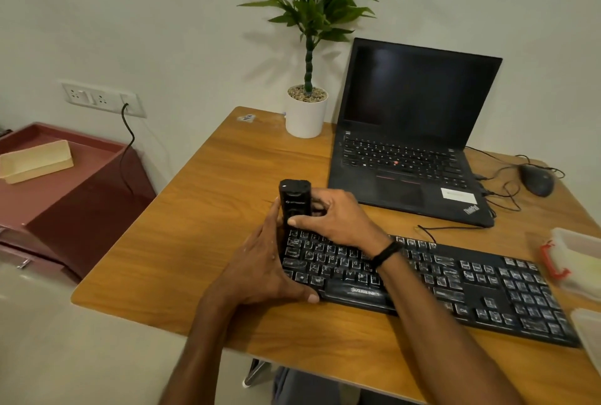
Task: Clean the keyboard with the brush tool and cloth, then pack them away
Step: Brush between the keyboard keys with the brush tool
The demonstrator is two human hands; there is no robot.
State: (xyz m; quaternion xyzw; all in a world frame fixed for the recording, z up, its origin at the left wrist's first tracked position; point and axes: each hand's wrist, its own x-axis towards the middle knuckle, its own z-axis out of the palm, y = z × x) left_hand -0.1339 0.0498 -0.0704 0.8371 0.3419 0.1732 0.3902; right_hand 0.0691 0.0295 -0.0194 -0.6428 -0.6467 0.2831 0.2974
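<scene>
The brush (294,199) stands upright at the left end of the keyboard (455,284), over its back left corner, and is caught between both hands. The right hand (338,219) grips it from the right: the thumb lies across its front face and the fingers curl behind it, so the top of the brush rises clear above the grip. The left hand (263,261) lies flat against its left side with the fingers nearly straight, pointing toward the back of the desk (208,209), while the thumb rests on the keyboard's front edge. The lower end of the brush is hidden between the two hands, so whether it touches the keys cannot be told. A black band sits on the right wrist.

The keyboard lies slanted along the front half of the desk, its right end near the front right corner. Behind it, toward the back right corner, is an open laptop (413,144) with a dark screen, and a mouse (536,180) lies to its right by the right edge. A potted plant (305,115) stands at the back edge. A clear box (575,251) with a red latch sits at the right edge; its contents are unclear. Left of the desk is a maroon cabinet (81,203) carrying a beige tray (35,160).
</scene>
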